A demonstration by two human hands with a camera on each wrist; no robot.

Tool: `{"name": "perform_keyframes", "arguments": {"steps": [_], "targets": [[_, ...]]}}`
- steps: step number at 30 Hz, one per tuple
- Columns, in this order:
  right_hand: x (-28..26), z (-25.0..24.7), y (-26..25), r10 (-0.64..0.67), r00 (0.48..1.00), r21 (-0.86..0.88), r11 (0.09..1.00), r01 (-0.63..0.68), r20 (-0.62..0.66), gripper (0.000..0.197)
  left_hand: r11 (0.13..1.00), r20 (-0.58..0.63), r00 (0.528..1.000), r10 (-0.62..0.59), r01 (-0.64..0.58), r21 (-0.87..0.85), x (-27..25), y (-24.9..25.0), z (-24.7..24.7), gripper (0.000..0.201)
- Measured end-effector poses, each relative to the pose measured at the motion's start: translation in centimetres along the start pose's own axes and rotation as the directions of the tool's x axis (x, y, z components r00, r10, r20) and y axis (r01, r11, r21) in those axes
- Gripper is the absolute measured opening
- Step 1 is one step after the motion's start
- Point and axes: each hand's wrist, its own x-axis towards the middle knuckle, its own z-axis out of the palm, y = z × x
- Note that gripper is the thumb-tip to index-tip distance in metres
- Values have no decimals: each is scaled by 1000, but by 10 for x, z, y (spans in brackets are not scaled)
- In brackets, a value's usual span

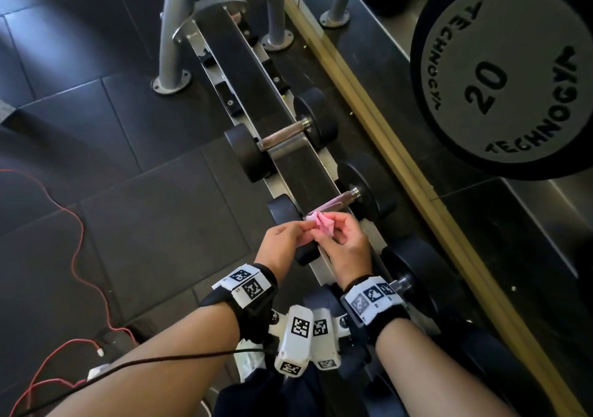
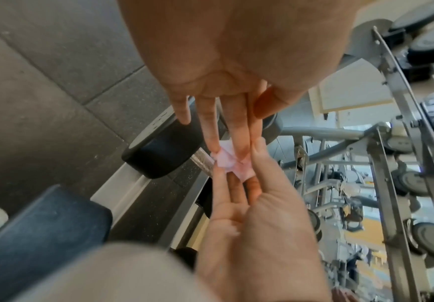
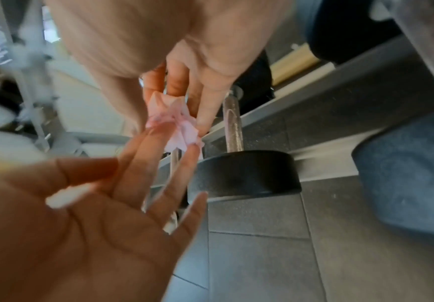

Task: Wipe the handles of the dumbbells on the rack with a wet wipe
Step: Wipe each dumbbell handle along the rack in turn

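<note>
The dumbbell rack [image 1: 253, 96] runs away from the person along a mirrored wall, a long sloped rail built so each weight sits crosswise with its grip exposed for reaching. A big 20 plate [image 1: 503, 76] hangs at the upper right, apart from the work. On the rail, the far dumbbell [image 1: 282, 137] lies well clear of the hands, while the near dumbbell [image 1: 333, 205] sits just beyond them, its metal handle [image 1: 333, 204] bare and reachable. The left hand [image 1: 284, 240] and right hand [image 1: 345, 243] meet above that handle, each pinching an edge of the pink wet wipe [image 1: 317, 222] between thumb and fingertips, the other fingers loosely extended. The wipe is crumpled into a small wad, held in the air close to the handle; I cannot tell whether it touches the metal. Held from both sides like this, it is probably being opened or refolded so a fresh face can wrap the grip.
</note>
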Motion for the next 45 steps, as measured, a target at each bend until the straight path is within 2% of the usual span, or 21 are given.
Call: {"name": "perform_keyframes", "arguments": {"steps": [4,7,9,11,13,15,17,19,21,25,28,30,32,34,36,38,43,45], "targets": [[13,-5,1,102,992,55,994,-98,-68,24,987,23,999,40,-43,156,6,-4,-2,40],[27,-10,5,161,983,49,986,-157,-86,26,959,-82,992,95,-69,275,19,-6,-11,37],[38,-13,9,178,979,11,984,-178,-101,26,916,-149,972,181,-112,385,28,-8,-21,31],[52,-18,13,177,977,-74,980,-186,-118,24,830,-165,943,288,-159,535,37,-9,-29,24],[67,-24,16,170,979,-198,962,-189,-113,21,711,-127,922,366,-189,678,49,-12,-37,30],[84,-28,14,169,984,-389,904,-178,-60,17,613,-71,937,341,-164,773,58,-16,-41,51],[103,-29,10,180,983,-556,821,-128,39,14,566,-51,958,284,-125,815,67,-19,-43,66],[119,-28,3,137,986,-689,724,-31,100,12,583,-51,965,258,-114,804,75,-21,-46,72],[132,-27,-3,21,990,-773,627,94,137,8,641,-67,969,238,-105,760,81,-21,-48,74],[145,-26,-5,-156,945,-839,436,326,286,13,681,-72,974,214,-96,726,84,-22,-49,75],[140,-27,9,-122,901,-863,258,434,417,13,720,-74,975,209,-102,687,83,-26,-49,75],[134,-30,19,-70,894,-881,153,448,442,15,742,-74,976,202,-103,663,82,-27,-49,74],[130,-34,27,-35,907,-896,145,421,420,28,762,-74,979,191,-100,640,81,-28,-50,74],[127,-35,31,-26,919,-900,193,391,394,39,769,-68,981,179,-97,631,81,-29,-50,74],[120,-28,35,-43,919,-889,239,391,393,38,777,-57,984,172,-99,622,81,-29,-50,74],[109,-15,40,-25,892,-861,251,442,451,35,785,-50,984,173,-107,611,81,-29,-51,74],[106,-13,36,45,797,-788,196,584,602,51,759,-38,987,157,-96,644,78,-25,-51,73],[114,-26,27,45,820,-813,170,556,571,53,745,-42,989,144,-81,662,78,-21,-51,74]]}}
